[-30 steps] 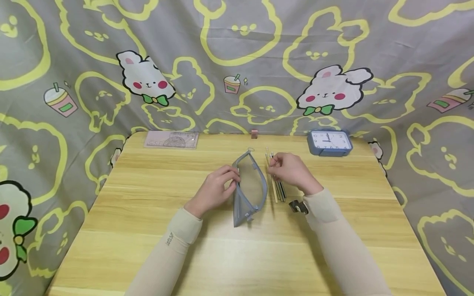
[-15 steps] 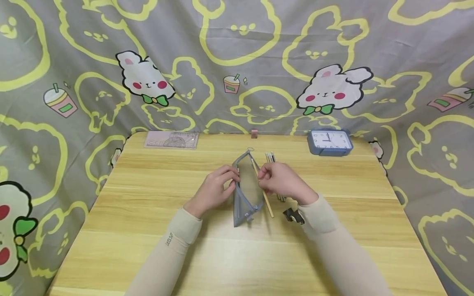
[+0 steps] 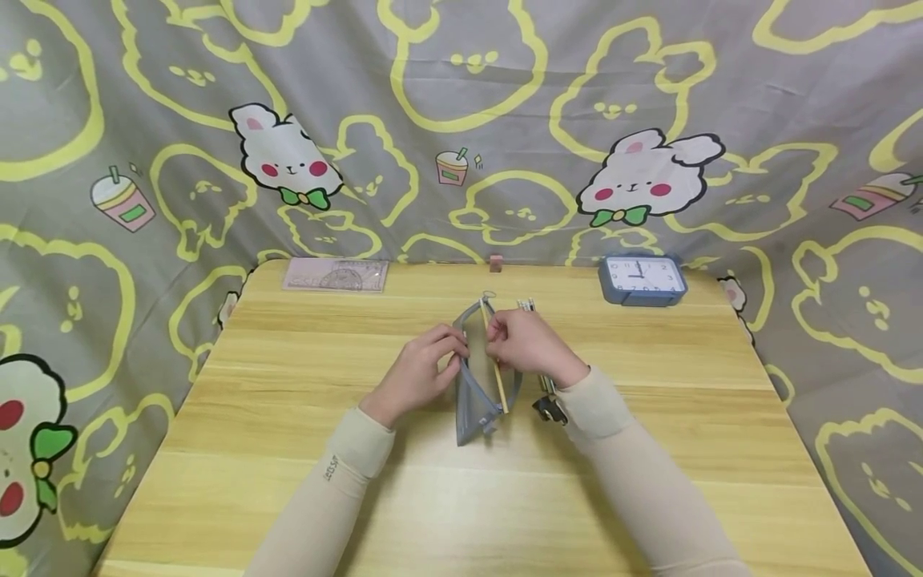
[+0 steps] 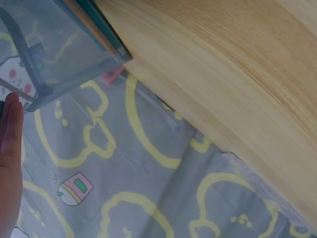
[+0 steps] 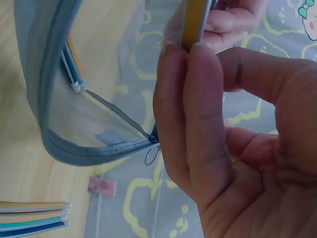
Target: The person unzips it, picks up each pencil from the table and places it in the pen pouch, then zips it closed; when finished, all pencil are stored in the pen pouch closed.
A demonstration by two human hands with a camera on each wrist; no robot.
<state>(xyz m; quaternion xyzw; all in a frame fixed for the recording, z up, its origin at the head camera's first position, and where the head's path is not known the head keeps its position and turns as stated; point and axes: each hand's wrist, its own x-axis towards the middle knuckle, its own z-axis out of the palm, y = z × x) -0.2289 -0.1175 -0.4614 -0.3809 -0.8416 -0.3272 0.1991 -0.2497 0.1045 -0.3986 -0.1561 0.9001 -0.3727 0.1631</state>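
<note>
The right hand point(image 3: 532, 344) pinches a yellow pencil point(image 3: 501, 390) over the mouth of a pouch point(image 3: 470, 413). Left of that pinch, the left hand point(image 3: 418, 370) grips the pouch's rim; right of it, other pencils point(image 5: 34, 216) lie on the table point(image 3: 461, 513).

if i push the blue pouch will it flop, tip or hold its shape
The pouch would likely fold easily, as its see-through walls look thin. Its zip rim may keep some shape, since it bows open in a curve. It could sag or tip without the left hand, which grips one edge.
</note>
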